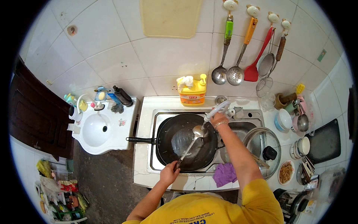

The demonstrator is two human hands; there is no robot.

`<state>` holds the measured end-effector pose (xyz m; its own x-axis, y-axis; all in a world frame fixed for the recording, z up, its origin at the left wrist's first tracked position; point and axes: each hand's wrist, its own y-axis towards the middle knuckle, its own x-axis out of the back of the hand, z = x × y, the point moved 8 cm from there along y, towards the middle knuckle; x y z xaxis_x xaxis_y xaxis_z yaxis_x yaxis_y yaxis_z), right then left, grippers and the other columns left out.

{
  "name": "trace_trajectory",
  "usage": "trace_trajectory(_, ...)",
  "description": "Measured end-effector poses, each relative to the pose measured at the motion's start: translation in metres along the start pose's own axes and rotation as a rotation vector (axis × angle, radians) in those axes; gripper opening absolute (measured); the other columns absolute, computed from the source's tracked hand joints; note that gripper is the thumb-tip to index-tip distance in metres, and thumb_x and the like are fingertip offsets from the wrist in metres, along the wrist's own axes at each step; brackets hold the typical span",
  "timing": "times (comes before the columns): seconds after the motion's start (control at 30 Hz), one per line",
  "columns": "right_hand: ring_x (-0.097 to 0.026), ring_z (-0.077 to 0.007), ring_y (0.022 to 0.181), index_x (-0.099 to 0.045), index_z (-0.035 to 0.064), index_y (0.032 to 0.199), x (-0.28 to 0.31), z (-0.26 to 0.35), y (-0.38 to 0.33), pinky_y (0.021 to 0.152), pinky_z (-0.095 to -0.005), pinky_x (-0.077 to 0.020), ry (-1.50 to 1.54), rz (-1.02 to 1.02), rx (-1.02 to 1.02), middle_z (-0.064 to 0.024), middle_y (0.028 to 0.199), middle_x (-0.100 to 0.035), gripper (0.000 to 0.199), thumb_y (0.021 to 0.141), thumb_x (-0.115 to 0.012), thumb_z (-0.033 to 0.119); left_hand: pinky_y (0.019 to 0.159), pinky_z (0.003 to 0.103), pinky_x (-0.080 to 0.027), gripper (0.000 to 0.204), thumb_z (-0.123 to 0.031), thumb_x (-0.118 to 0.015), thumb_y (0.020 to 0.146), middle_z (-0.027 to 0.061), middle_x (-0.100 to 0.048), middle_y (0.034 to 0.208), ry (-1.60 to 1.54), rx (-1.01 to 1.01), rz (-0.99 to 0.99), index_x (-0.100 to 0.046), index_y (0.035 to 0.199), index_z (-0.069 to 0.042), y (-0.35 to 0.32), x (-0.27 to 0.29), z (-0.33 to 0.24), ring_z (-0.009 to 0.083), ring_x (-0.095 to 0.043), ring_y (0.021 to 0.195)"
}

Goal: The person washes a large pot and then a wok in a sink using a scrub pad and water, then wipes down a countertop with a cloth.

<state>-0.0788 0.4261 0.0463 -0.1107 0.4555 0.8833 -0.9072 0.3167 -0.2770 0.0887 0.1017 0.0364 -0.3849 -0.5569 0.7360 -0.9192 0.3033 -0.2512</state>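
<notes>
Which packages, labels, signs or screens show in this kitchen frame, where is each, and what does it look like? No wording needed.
Detergent bottle: behind the sink against the tiled wall; squat, yellow, pump top, orange-red label band, a pale cloth draped on it.
Snack packets: floor rack at lower left; crumpled, red and yellow.
Wall sticker: tile at upper right; small green rectangle.
Shirt print: on the person's yellow shirt, bottom edge; blue lettering.
No screens visible.
</notes>
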Motion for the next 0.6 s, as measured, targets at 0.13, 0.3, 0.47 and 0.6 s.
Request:
trace_trajectory(0.13, -0.058, -0.0282, 0.095, -0.061, 0.0154, 0.106, -0.031, 0.045, -0.060, 0.081, -0.0399, -0.0472, -0.030, 0.009, 0.432, -0.0133, 0.104, -0.060, 0.031, 0.079, -0.055, 0.031, 0.074, 0.041, -0.048, 0.044, -0.022, -0.062, 0.077, 0.0158, -0.060, 0.096, -0.012, -0.021, -0.006, -0.052, 0.118, -0.010, 0.012, -0.004, 0.004, 0.0333, -0.059, 0.088)
trace_trajectory(0.3, -0.057, -0.0296, 0.095, -0.063, 0.0208, 0.105, -0.052, 0.024, -0.050, 0.081, -0.0401, -0.0475, 0.065, -0.019, 0.461, -0.0095, 0.112, -0.055, 0.029, 0.077, -0.055, 0.026, 0.067, 0.042, -0.049, 0.042, -0.019, -0.061, 0.076, 0.0147, -0.060, 0.090, 0.172, -0.116, -0.032, -0.052, 0.117, -0.011, 0.006, 0.017, -0.009, 0.0334, -0.060, 0.080)
trace_trajectory(0.47, -0.057, -0.0281, 0.095, -0.064, 0.0194, 0.101, -0.049, 0.050, -0.077, 0.082, -0.0385, -0.0472, 0.039, -0.121, 0.632, -0.0087, 0.109, -0.057, 0.028, 0.076, -0.057, 0.025, 0.062, 0.042, -0.049, 0.043, -0.018, -0.062, 0.076, 0.0131, -0.058, 0.084, 0.252, -0.188, -0.109, -0.053, 0.117, -0.012, 0.015, 0.021, -0.010, 0.0329, -0.060, 0.074)
trace_trajectory(0.6, -0.059, -0.0288, 0.087, -0.065, 0.0183, 0.099, -0.034, 0.035, -0.045, 0.076, -0.0390, -0.0490, 0.104, -0.116, 0.410, -0.0107, 0.098, -0.059, 0.025, 0.078, -0.054, 0.024, 0.067, 0.041, -0.049, 0.043, -0.018, -0.062, 0.076, 0.0149, -0.060, 0.091, 0.178, -0.101, -0.091, -0.053, 0.117, -0.010, 0.016, 0.020, -0.011, 0.0335, -0.060, 0.080)
